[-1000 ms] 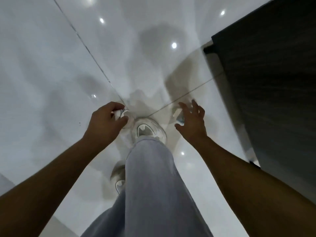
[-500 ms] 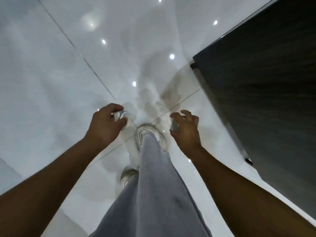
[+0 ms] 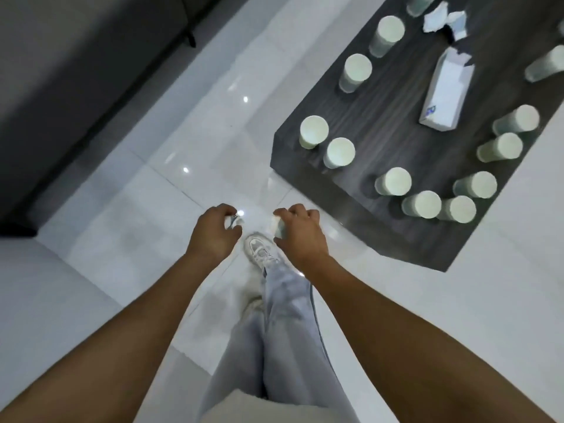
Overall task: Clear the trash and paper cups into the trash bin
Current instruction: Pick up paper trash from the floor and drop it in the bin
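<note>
a small crumpled white scrap (image 3: 234, 221) is pinched in the curled fingers of the left hand (image 3: 213, 233). a small white paper piece (image 3: 278, 228) is gripped between the thumb and bent fingers of the right hand (image 3: 300, 235). both hands are held over the glossy white floor (image 3: 146, 215), just beside the near corner of the dark wood table (image 3: 396, 154). on that table, upright paper cups (image 3: 314, 131) are ranged along its edges, with a torn white carton (image 3: 447, 90) and crumpled paper (image 3: 439, 16) farther in. a white sneaker (image 3: 259, 250) is seen below the hands.

white carton (image 3: 446, 87), blue mark (unreadable)
</note>
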Demonstrator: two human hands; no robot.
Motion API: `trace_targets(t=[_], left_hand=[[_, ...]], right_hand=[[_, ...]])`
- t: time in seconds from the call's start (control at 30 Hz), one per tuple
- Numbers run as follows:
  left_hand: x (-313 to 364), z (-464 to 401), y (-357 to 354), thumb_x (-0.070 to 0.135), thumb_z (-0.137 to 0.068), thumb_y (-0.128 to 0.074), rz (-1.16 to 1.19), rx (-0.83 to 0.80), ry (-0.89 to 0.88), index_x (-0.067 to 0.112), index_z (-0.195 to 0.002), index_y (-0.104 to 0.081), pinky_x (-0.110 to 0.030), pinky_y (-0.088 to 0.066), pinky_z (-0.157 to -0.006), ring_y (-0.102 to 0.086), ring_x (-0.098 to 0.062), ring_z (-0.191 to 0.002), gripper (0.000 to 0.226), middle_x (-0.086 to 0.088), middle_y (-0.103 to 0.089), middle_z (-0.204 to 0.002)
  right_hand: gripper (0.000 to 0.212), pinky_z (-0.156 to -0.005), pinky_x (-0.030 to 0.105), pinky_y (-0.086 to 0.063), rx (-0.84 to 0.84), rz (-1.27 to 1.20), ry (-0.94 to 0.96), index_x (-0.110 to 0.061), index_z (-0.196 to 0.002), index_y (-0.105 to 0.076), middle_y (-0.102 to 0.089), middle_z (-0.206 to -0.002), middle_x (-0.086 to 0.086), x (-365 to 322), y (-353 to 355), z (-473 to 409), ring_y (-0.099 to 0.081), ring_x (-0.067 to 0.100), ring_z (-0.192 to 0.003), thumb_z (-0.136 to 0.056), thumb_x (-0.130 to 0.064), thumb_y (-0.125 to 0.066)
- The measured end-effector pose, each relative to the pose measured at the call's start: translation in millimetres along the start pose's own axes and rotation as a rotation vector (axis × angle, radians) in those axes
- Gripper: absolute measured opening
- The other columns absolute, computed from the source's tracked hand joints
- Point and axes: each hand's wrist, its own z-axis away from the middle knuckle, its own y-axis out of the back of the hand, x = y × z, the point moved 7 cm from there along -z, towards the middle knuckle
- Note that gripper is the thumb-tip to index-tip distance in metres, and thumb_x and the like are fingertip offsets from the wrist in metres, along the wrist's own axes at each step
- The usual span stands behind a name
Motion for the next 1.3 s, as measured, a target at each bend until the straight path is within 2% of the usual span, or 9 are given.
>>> trace_targets(t=[0.2,0.43,0.5,0.6,0.7,0.8,0.87,0.97,1.3], left_hand=[[94,109,-22,0.014,-0.087,-0.064,-0.075,-0.091,-0.174,0.008,-0.115,-0.061,-0.025,-0.045,-0.083,-0.059,-0.023,-0.098,0.029,-0.009,-0.062,-0.112],[205,205,-106,0.008,-0.085,-0.065,-0.221,-0.257,-0.395,0.007,-0.117,-0.061,-0.026,-0.043,-0.091,-0.058,-0.025,-0.105,0.032,-0.009,-0.062,-0.117],[243,224,-138,0.009,-0.085,-0.065,-0.264,-0.284,-0.458,0.008,-0.117,-0.061,-0.027,-0.042,-0.091,-0.057,-0.025,-0.106,0.032,-0.009,-0.061,-0.118],[301,247,-196,0.010,-0.086,-0.064,-0.314,-0.321,-0.535,0.010,-0.117,-0.060,-0.029,-0.043,-0.090,-0.057,-0.023,-0.106,0.031,-0.007,-0.060,-0.119],[359,273,-268,0.012,-0.086,-0.063,-0.346,-0.348,-0.570,0.011,-0.111,-0.062,-0.026,-0.042,-0.083,-0.057,-0.020,-0.097,0.025,-0.005,-0.061,-0.112],[416,304,-350,0.009,-0.084,-0.063,-0.411,-0.423,-0.649,0.009,-0.107,-0.062,-0.026,-0.044,-0.078,-0.059,-0.023,-0.097,0.022,-0.006,-0.062,-0.107],[448,326,-396,0.012,-0.086,-0.064,-0.432,-0.447,-0.663,0.010,-0.113,-0.061,-0.030,-0.049,-0.080,-0.058,-0.024,-0.099,0.027,-0.005,-0.060,-0.112],[495,354,-456,0.019,-0.088,-0.062,-0.475,-0.454,-0.753,0.013,-0.119,-0.059,-0.024,-0.041,-0.084,-0.056,-0.021,-0.102,0.031,-0.005,-0.059,-0.117],[659,363,-617,0.021,-0.090,-0.060,-0.594,-0.578,-0.937,0.012,-0.121,-0.058,-0.021,-0.038,-0.084,-0.056,-0.020,-0.102,0.033,-0.008,-0.059,-0.117]], right_hand=[[0.053,-0.096,0.038,-0.045,0.138,0.011,-0.043,-0.027,-0.136,-0.046,-0.045,-0.136,0.004,24,76,129,-0.037,0.030,-0.122,-0.087,-0.028,-0.067],[0.061,-0.098,0.042,-0.043,0.208,-0.073,-0.202,-0.029,-0.136,-0.046,-0.044,-0.136,0.003,124,146,246,-0.036,0.030,-0.123,-0.082,-0.034,-0.073],[0.062,-0.100,0.043,-0.044,0.234,-0.103,-0.253,-0.028,-0.136,-0.045,-0.044,-0.136,0.003,164,165,274,-0.036,0.031,-0.125,-0.081,-0.036,-0.074],[0.063,-0.094,0.041,-0.047,0.284,-0.142,-0.309,-0.028,-0.135,-0.045,-0.046,-0.133,0.003,234,190,312,-0.037,0.029,-0.123,-0.080,-0.039,-0.074],[0.060,-0.090,0.039,-0.048,0.307,-0.189,-0.357,-0.029,-0.132,-0.048,-0.048,-0.129,0.002,316,213,351,-0.038,0.028,-0.120,-0.079,-0.040,-0.074],[0.061,-0.086,0.038,-0.050,0.336,-0.224,-0.406,-0.030,-0.133,-0.047,-0.047,-0.128,0.001,400,236,390,-0.037,0.026,-0.119,-0.080,-0.039,-0.074],[0.061,-0.084,0.037,-0.050,0.344,-0.242,-0.442,-0.030,-0.134,-0.046,-0.046,-0.128,0.000,451,251,415,-0.037,0.026,-0.119,-0.080,-0.040,-0.073],[0.060,-0.084,0.038,-0.050,0.370,-0.291,-0.509,-0.029,-0.134,-0.047,-0.046,-0.126,0.001,520,272,446,-0.037,0.026,-0.118,-0.081,-0.040,-0.072],[0.059,-0.081,0.034,-0.047,0.453,-0.387,-0.664,-0.029,-0.135,-0.046,-0.047,-0.126,0.002,705,342,467,-0.037,0.025,-0.118,-0.083,-0.038,-0.071]])
